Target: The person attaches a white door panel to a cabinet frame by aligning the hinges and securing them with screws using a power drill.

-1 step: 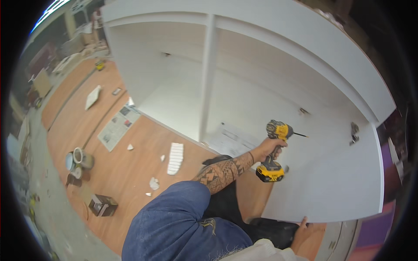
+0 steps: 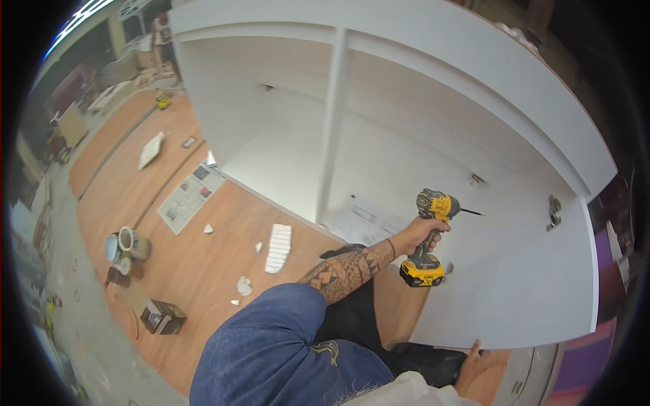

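My left hand (image 2: 428, 233), at the end of a tattooed forearm, is closed round the handle of a yellow and black cordless drill (image 2: 437, 204). Its long thin bit points right, inside a large white cabinet (image 2: 582, 271), without touching any surface I can see. At the lower right, my right hand (image 2: 476, 365) grips the near edge of the cabinet's side panel, one digit over the edge; the other fingers are mostly hidden. Metal hinges (image 2: 554, 212) sit on the inner right wall. Behind my left forearm, a printed sheet (image 2: 362, 215) lies in the cabinet.
On the brown wooden boards to the left are newspaper (image 2: 189, 199), a ribbed white piece (image 2: 279, 248), white fragments (image 2: 244, 285), tins (image 2: 134, 245) and a small dark box (image 2: 162, 317). An upright divider (image 2: 333, 128) splits the cabinet. Another person (image 2: 162, 37) stands far left.
The whole scene has shifted slightly to the right in view. My left hand still holds the drill, and my right hand stays at the panel edge.
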Tool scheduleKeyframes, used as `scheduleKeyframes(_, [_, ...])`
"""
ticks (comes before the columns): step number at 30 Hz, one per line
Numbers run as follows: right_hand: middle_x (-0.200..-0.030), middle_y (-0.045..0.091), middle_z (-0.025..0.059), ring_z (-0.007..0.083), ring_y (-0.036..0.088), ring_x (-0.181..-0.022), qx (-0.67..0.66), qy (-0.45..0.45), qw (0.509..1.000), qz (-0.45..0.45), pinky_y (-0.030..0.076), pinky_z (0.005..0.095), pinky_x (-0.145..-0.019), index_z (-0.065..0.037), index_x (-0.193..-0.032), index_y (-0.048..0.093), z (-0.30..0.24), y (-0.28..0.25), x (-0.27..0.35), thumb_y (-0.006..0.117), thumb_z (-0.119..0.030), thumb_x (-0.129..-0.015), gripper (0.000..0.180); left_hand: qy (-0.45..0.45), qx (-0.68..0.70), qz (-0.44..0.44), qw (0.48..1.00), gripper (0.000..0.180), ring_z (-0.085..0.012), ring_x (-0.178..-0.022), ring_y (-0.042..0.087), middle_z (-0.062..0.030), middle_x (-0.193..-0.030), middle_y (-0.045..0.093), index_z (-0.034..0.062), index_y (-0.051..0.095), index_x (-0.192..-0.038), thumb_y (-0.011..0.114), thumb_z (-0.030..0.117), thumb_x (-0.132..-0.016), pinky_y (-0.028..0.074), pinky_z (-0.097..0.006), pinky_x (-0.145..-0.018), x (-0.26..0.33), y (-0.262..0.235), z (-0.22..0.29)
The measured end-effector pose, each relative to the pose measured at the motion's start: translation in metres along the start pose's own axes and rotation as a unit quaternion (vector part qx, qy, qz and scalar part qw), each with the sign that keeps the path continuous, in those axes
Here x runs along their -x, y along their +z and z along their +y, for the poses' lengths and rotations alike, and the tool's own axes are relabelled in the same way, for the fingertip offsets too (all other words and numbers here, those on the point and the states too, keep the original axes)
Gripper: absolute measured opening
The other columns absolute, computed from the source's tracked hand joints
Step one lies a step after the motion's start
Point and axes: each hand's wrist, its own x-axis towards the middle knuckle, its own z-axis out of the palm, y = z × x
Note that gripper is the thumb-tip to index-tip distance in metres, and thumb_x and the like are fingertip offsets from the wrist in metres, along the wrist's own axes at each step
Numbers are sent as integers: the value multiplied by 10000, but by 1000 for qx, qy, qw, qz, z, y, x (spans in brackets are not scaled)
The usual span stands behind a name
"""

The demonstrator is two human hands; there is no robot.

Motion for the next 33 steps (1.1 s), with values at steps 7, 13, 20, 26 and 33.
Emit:
scheduleKeyframes(7, [-1129,680,343,479,653,-1032,-16,-59,996,-69,517,483,-931,154,-1191,647,19,-31,-108,627,-280,-1049,456,61,60,-54,995,328,-115,-524,517,2,-650,545,26,654,-1197,638,239,-948,466,-276,-530,89,34,80])
scheduleKeyframes(13, [-1401,566,338,430,574,-1279,-136,-56,989,4,459,446,-1078,135,-1408,510,41,-23,-103,630,-214,-1048,515,108,146,-48,982,433,-114,-577,514,8,-687,537,-4,605,-1297,628,263,-957,488,-293,-590,180,-35,103])
scheduleKeyframes(20, [-1450,552,307,401,550,-1335,-158,-31,987,25,437,427,-1113,115,-1448,486,30,-10,-101,652,-191,-1036,540,241,154,44,957,488,-150,-606,524,-12,-711,534,-3,567,-1353,634,251,-942,507,-345,-673,279,-78,90])
scheduleKeyframes(26, [-1380,603,289,424,587,-1245,-23,20,988,153,471,468,-1050,78,-1478,483,13,-3,-73,689,-242,-1009,604,290,75,145,943,460,-170,-648,552,-44,-739,551,-15,562,-1344,631,216,-952,512,-334,-671,339,-98,97])
scheduleKeyframes(33, [-1469,491,267,436,420,-1393,-130,-210,925,289,323,563,-1163,-23,-1380,586,-187,-37,-16,779,-161,-891,544,337,14,147,930,518,-130,-738,535,-20,-806,522,-11,493,-1426,641,199,-976,510,-320,-723,375,-99,110])
